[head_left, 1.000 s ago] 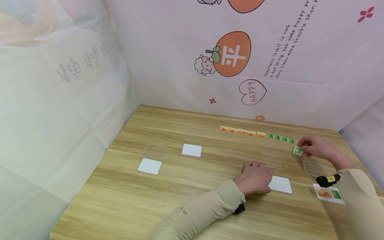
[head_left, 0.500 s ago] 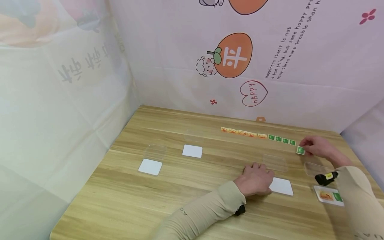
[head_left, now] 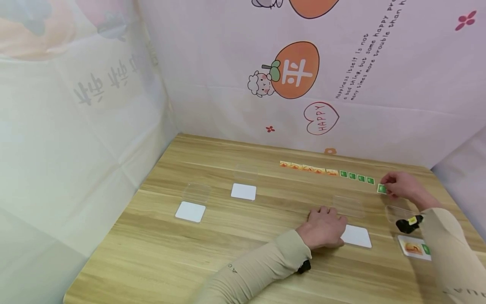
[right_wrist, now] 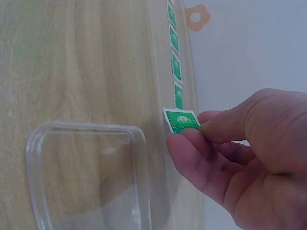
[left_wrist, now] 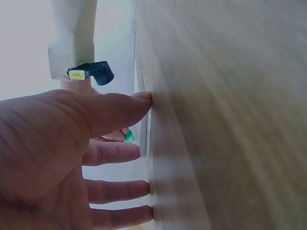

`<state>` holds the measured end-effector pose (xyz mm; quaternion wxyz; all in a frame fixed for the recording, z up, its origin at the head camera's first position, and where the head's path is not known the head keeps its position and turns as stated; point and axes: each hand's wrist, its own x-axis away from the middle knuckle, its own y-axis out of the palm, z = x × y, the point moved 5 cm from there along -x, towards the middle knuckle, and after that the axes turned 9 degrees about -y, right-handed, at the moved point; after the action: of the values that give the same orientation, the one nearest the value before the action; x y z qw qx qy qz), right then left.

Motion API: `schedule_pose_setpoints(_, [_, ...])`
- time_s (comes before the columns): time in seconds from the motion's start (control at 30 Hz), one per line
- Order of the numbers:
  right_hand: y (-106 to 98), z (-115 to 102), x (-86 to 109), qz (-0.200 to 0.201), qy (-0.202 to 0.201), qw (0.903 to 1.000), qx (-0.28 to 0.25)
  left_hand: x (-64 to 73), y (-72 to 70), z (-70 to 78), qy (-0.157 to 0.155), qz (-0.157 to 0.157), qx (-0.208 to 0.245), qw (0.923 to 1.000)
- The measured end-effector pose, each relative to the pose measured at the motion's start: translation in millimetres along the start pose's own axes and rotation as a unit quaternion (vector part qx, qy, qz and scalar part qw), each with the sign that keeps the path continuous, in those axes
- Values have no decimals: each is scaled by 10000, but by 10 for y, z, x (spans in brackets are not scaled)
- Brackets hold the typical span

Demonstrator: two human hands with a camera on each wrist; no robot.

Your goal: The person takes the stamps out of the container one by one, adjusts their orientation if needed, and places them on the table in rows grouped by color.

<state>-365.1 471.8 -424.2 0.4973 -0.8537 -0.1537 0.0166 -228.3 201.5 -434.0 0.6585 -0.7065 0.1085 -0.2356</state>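
On my head feed, the pale backdrop cloth (head_left: 228, 46) reads "Happiness itself is not a bad thing, but some happy pr…" and "many times more trouble than h…", both cut off by the edge. I read "HAPPY" inside its red heart (head_left: 322, 118) and a sideways 平 on the orange fruit (head_left: 295, 70). The right sleeve (head_left: 448, 249) shows "UA", the left sleeve (head_left: 262, 264) an "A". Marks on the yellow label (left_wrist: 76, 74) and green stamp (right_wrist: 183, 121) defeat me.

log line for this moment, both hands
right hand: pinches green stamp | left hand: rests on table, by white card | orange stamps, green stamps: row at back
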Motion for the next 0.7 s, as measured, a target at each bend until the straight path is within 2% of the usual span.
schedule_pose_setpoints(0.23, [-2,23,-22,40,42,10000,-48,-9,1,-3,-21,17,17,10000])
schedule_pose_setpoints(0.5, [-49,28,-72,169,17,9995,259,-10,-10,-12,-35,107,27,9999])
schedule_pose_setpoints(0.7, [-48,120,-121,219,69,9993,303,-10,-8,-12,-53,93,61,9999])
